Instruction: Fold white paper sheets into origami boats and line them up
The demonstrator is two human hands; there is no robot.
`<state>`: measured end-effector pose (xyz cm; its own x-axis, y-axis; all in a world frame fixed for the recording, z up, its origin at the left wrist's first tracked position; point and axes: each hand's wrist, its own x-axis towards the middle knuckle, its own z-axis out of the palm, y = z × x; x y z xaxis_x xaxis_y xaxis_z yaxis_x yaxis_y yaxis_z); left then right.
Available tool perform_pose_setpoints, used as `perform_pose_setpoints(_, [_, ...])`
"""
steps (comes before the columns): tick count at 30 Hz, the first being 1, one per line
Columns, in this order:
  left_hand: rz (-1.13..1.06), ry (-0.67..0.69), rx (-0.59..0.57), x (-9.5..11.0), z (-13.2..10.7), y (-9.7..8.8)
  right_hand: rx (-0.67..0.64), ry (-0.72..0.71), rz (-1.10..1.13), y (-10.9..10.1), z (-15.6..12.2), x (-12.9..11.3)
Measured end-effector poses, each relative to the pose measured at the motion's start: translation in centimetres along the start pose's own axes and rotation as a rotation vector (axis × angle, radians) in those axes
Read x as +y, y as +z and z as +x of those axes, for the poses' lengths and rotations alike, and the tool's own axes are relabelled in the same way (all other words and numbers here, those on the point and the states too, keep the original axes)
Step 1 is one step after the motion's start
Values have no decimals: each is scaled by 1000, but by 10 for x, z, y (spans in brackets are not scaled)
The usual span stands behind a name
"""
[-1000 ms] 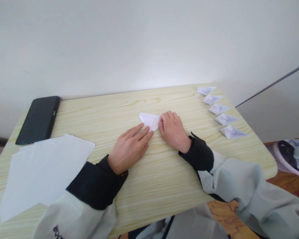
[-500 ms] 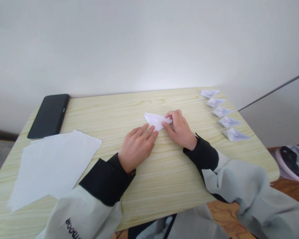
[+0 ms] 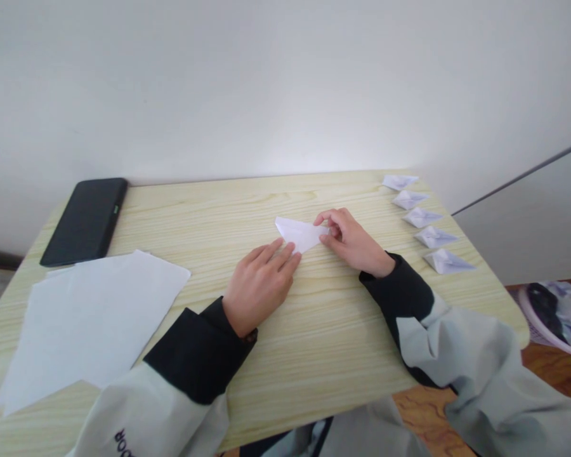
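Observation:
A small piece of folded white paper [image 3: 301, 234] lies on the table in front of me, its long edge toward the wall and its shape tapering to a point at the near side. My left hand [image 3: 261, 279] lies flat, fingers stretched out, with the fingertips on the paper's near left edge. My right hand [image 3: 352, 241] pinches the paper's right end between thumb and fingers. Part of that end is hidden by the fingers.
Several folded paper boats [image 3: 421, 218] stand in a row along the right edge of the table [image 3: 314, 355]. At left lie a stack of white sheets [image 3: 90, 317] and a black phone-like device [image 3: 85, 221]. A wall [image 3: 266, 89] rises behind. A basket [image 3: 542, 324] stands on the floor at right.
My right hand has slid slightly right along the paper, its thumb now nearer the right end. The left hand and the paper stay almost in place. The view has shifted a little.

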<state>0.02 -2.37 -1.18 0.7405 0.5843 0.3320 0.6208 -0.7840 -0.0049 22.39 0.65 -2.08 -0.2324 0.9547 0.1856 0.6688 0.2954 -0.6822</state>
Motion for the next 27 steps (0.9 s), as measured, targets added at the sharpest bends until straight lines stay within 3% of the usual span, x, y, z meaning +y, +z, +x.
perform_pose_setpoints(16, [-52, -30, 12, 2, 2, 7, 136, -112, -141, 17, -6, -5])
perform_pose_setpoints(27, [-51, -53, 0, 1, 3, 7, 115, -159, -199, 16, -8, -8])
